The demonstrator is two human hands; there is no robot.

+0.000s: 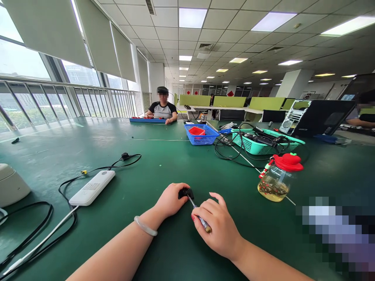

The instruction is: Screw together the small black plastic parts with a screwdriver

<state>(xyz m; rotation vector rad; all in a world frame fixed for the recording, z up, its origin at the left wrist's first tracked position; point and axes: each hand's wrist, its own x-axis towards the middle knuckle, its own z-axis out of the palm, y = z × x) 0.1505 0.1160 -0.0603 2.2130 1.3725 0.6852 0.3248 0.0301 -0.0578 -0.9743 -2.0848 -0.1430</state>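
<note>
On the green table, my left hand (172, 200) is closed around a small black part (185, 192), whose exact kind I cannot make out. My right hand (215, 222) grips a screwdriver (207, 227) by its handle, which has a brownish end. The thin metal shaft slants up and left, and its tip meets the black part beside my left fingers. A pale bangle circles my left wrist. My left fingers partly cover the black part.
A white power bank (93, 187) with cables lies left. On the right stands a glass jar (275, 183) with a red lid. Behind it are a teal basket (254, 146) of cables and a blue basket (202, 138). A person (163, 107) sits at the far edge.
</note>
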